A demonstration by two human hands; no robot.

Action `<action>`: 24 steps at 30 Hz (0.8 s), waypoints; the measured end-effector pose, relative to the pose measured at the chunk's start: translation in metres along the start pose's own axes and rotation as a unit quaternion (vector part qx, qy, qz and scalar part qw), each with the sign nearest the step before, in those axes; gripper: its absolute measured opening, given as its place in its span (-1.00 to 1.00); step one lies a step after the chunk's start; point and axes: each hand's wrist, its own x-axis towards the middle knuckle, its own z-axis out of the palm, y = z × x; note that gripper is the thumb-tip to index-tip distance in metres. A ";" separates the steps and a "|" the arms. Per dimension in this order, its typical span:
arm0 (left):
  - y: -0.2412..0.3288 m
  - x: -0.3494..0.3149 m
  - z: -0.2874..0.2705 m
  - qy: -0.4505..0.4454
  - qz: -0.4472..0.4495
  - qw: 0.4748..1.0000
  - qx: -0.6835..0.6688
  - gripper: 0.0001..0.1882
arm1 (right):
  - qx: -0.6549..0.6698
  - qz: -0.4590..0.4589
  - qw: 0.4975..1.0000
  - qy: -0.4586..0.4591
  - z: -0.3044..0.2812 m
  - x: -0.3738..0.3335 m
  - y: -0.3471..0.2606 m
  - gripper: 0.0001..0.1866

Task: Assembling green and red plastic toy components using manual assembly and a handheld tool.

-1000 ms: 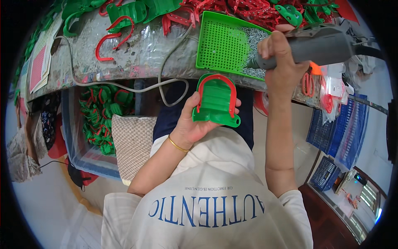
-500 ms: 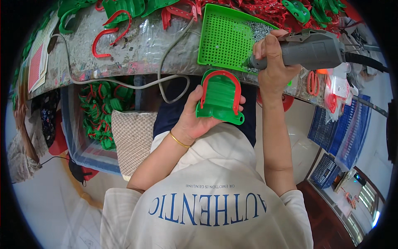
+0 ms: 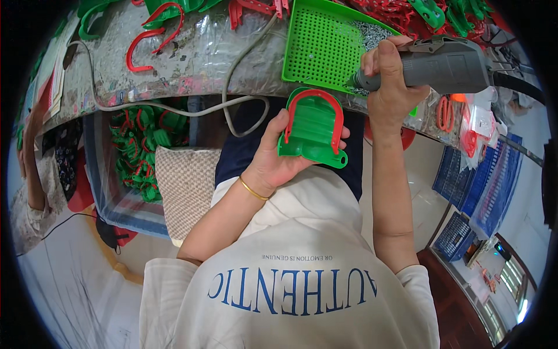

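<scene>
My left hand (image 3: pixel 274 152) is closed around a green plastic part (image 3: pixel 314 125) with a curved red strip (image 3: pixel 315 95) seated along its rim, held above my lap. A grey electric screwdriver (image 3: pixel 444 70) lies in the grip of my right hand (image 3: pixel 392 81), fingers wrapped round its front end. The screwdriver's nose points left, down into a bright green perforated tray (image 3: pixel 322 52). Small silvery screws (image 3: pixel 375 36) are heaped at the tray's right side; the tool's tip among them is hard to make out.
Red parts (image 3: pixel 145 43) and green pieces lie on the worn table (image 3: pixel 192 58), crossed by a grey cable (image 3: pixel 157 110). Below on the left, a bin (image 3: pixel 96 174) holds several green-red pieces beside a checked cushion (image 3: pixel 183 186). Red-handled scissors (image 3: pixel 445 113) rest at right. Another person's arm (image 3: pixel 34 168) shows far left.
The view has shifted slightly. Both hands keep their holds, and the screwdriver's nose stays at the tray. The other person's arm at far left has moved a little.
</scene>
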 end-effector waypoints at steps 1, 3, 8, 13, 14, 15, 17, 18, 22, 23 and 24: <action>0.000 0.001 0.000 0.001 0.000 1.000 0.000 -0.18 | 0.000 0.001 1.000 0.000 -0.001 0.000 0.000 -0.90; -0.001 0.002 0.000 -0.004 -0.002 1.000 -0.006 -0.19 | -0.003 -0.006 1.000 0.001 -0.002 0.000 0.001 -0.90; -0.002 0.001 -0.001 -0.012 -0.003 1.000 -0.008 -0.20 | -0.001 -0.011 1.000 -0.003 -0.001 -0.002 0.001 -0.89; -0.002 -0.001 -0.006 -0.010 0.008 1.000 -0.005 -0.20 | -0.004 -0.010 1.000 0.006 0.001 0.002 -0.007 -0.88; -0.002 0.000 -0.009 -0.018 0.002 1.000 -0.015 -0.21 | 0.015 -0.013 1.000 0.009 0.002 0.003 -0.012 -0.88; -0.001 0.000 -0.009 -0.025 -0.003 0.999 -0.024 -0.22 | 0.035 -0.015 0.999 0.013 0.005 0.005 -0.019 -0.88; -0.002 0.001 -0.008 -0.021 -0.003 0.999 -0.029 -0.24 | 0.076 -0.005 0.997 -0.003 0.005 0.008 -0.032 -0.86; -0.003 0.001 -0.006 -0.020 -0.009 0.999 -0.034 -0.25 | 0.113 0.003 0.993 -0.015 0.008 0.009 -0.039 -0.84; -0.004 0.002 0.000 -0.033 -0.004 0.999 -0.017 -0.27 | 0.127 0.014 0.989 -0.073 0.025 -0.006 -0.065 -0.80; -0.004 0.001 0.002 -0.030 -0.002 0.999 -0.019 -0.27 | 0.133 0.024 0.987 -0.087 0.032 -0.012 -0.070 -0.78; -0.004 0.001 0.005 -0.026 0.004 0.999 -0.027 -0.28 | 0.139 0.033 0.984 -0.102 0.037 -0.018 -0.072 -0.76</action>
